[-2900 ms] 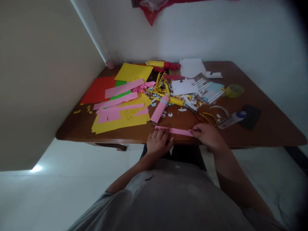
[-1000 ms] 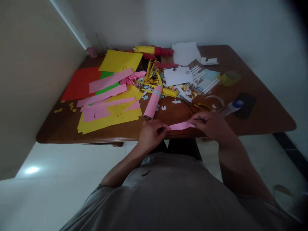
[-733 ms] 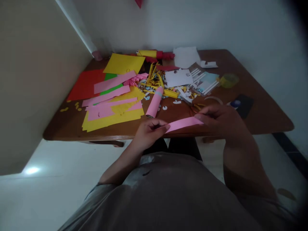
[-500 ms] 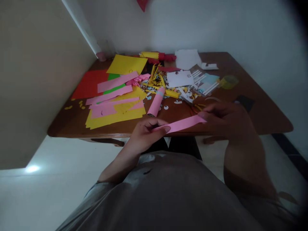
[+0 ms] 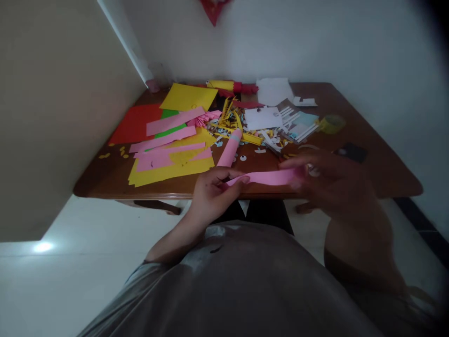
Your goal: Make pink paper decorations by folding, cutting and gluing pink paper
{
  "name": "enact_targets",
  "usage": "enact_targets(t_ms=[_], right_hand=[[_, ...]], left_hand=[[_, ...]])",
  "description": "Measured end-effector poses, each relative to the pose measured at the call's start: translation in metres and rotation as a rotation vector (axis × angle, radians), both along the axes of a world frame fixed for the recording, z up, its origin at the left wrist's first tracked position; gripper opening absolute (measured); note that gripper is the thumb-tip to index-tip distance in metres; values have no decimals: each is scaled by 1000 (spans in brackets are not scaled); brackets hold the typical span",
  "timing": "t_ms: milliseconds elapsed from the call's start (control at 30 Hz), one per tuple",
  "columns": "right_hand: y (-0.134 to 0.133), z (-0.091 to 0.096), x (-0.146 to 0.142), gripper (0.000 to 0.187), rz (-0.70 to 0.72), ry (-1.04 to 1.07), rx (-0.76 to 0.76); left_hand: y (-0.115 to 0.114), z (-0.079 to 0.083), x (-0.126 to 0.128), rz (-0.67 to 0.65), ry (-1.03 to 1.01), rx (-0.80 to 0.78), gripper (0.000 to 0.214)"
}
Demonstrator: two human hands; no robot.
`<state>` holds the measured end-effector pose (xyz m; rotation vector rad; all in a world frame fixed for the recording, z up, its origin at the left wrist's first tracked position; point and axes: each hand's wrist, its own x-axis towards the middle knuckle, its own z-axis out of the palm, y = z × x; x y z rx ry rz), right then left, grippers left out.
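A pink paper strip (image 5: 267, 177) is stretched between my two hands, lifted off the near edge of the brown table (image 5: 372, 173). My left hand (image 5: 213, 192) pinches its left end between thumb and fingers. My right hand (image 5: 329, 180) holds the right end with fingers partly spread and blurred by motion. Just beyond the strip lies a pink paper roll (image 5: 229, 150) with a light band near its top.
Yellow sheets (image 5: 168, 169), pink strips (image 5: 171, 122), red paper (image 5: 135, 122) and green paper cover the table's left. White sheets (image 5: 263, 118), yellow scraps and cuttings lie in the middle. A tape roll (image 5: 331, 123) and a dark phone (image 5: 351, 152) sit at the right.
The pink strip was pressed flat on the table edge; both hands have since lifted it and hold it in the air. My right hand has moved slightly left along it.
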<state>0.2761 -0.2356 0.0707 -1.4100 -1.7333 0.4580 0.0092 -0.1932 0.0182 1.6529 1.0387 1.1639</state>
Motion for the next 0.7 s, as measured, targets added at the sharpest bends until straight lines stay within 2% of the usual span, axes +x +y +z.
enact_targets(t_ms=[100,267,433,567,700], right_hand=[[1,-5,-19,23,90,-94,84],[12,-21,-44,12,51,-254,273],[17,-33,-55,9,-7,-275,448],[15,-36,-62,11,54,-228,447],[13,-38,-64,23,113,-183,455]], left_hand=[[0,-5,4,60,39,98,15],[-2,-8,7,99,46,172,16],[-2,-11,11,49,-68,79,23],[-1,-16,13,9,-197,-32,27],[1,-20,13,-14,-290,-112,33]])
